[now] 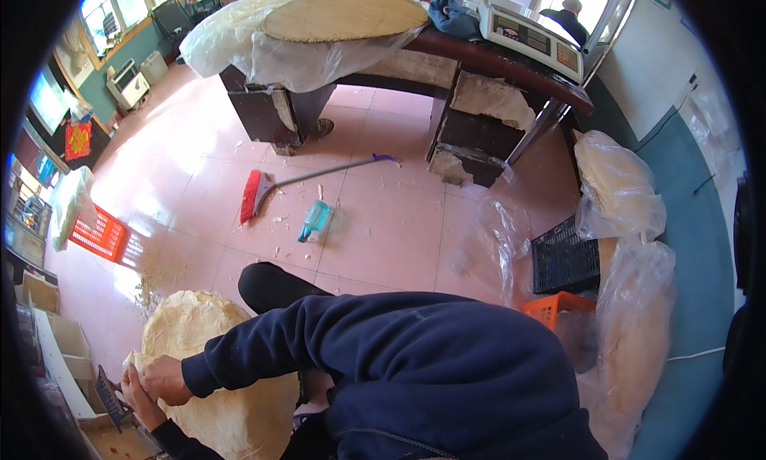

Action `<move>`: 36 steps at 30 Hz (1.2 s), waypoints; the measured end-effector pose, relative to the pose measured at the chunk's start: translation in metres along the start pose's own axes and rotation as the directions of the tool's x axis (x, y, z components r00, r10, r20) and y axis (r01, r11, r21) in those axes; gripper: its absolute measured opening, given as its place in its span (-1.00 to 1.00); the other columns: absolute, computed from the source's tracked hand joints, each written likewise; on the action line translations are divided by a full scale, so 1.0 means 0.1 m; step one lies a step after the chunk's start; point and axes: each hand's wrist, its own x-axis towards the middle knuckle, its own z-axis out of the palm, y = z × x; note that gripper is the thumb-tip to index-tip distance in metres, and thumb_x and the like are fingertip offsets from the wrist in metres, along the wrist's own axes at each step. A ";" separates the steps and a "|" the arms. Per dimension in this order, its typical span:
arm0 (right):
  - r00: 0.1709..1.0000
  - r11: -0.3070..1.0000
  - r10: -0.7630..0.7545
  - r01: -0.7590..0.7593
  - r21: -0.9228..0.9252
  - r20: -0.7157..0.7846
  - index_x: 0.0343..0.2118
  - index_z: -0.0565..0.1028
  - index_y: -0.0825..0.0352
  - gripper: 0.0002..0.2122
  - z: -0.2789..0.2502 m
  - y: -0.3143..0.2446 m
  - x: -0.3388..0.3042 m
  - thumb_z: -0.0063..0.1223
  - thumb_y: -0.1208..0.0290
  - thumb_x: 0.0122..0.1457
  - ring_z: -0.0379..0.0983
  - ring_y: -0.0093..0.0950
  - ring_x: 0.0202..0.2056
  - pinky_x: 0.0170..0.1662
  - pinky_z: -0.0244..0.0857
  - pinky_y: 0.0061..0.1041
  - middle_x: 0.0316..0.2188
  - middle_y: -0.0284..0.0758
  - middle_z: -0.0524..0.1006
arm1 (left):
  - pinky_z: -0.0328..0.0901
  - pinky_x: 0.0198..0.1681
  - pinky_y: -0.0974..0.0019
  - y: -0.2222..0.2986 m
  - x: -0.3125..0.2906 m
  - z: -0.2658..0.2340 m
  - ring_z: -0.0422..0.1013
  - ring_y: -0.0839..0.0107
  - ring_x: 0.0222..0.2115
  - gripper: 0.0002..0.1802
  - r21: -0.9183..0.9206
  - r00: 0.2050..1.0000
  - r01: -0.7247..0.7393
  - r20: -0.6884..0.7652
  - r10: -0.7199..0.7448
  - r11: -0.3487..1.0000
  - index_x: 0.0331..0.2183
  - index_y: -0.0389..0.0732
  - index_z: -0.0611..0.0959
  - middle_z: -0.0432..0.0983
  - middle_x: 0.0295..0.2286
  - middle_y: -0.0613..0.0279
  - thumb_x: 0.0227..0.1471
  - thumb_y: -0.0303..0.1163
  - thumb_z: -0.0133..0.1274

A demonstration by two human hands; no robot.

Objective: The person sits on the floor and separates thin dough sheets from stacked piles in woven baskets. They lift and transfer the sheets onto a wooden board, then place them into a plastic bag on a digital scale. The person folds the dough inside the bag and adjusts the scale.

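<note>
At the lower left, my two hands meet at the edge of a tall, cream-coloured stack of thin, round, wrinkled sheets [231, 408]. My right hand [165, 379] is closed on a folded pale sheet edge [134, 359]. Just below and beside it, my left hand [142, 398] pinches the same fold, with its fingers pointing up. Part of the fold is hidden by the fingers. A further bulge of pale sheets [187, 320] rises beyond my right wrist.
A red-headed broom [255, 195] and a teal bottle [316, 218] lie on the pink tiled floor [383, 236] amid scraps. Ahead stands a desk [487, 129] bearing a round board [343, 15] and a scale [531, 37]. Crates [565, 256] and plastic-wrapped bundles [634, 324] line the right.
</note>
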 end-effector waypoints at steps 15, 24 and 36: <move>0.893 0.856 -0.384 0.440 -0.272 0.234 -0.58 0.60 0.28 -0.88 0.85 -0.06 -0.26 0.06 0.42 -0.19 0.50 -0.26 -0.44 -0.36 0.36 -0.31 -0.56 -0.23 0.55 | 0.24 -0.06 0.31 -0.97 -0.28 -0.77 0.36 0.31 -0.15 -0.45 0.110 0.968 0.102 0.217 -0.124 0.989 -0.02 -0.29 0.40 0.42 -0.17 0.13 0.04 -0.16 0.06; 0.879 0.968 -0.245 0.242 0.060 0.409 -0.69 0.49 0.33 -0.91 0.95 0.00 -0.83 0.09 0.43 -0.25 0.46 -0.15 -0.44 -0.36 0.33 -0.29 -0.58 -0.11 0.50 | -0.05 0.22 0.14 -1.25 -0.80 -0.32 0.06 -0.02 0.14 -0.28 0.851 0.613 -0.523 0.334 0.716 0.051 0.06 -0.48 0.24 0.16 0.07 -0.26 -0.09 -0.36 0.10; 0.916 0.940 0.295 -0.228 -0.255 0.271 -0.20 0.43 0.46 -0.55 0.21 0.35 -0.26 0.18 0.23 -0.10 0.43 -0.12 -0.18 -0.12 0.31 -0.28 -0.24 0.01 0.48 | 0.29 -0.14 0.11 -0.87 -1.08 -0.14 0.39 0.01 -0.20 -0.43 0.813 0.928 0.144 -0.309 0.210 0.564 -0.10 -0.36 0.42 0.40 -0.19 -0.13 -0.06 -0.19 0.15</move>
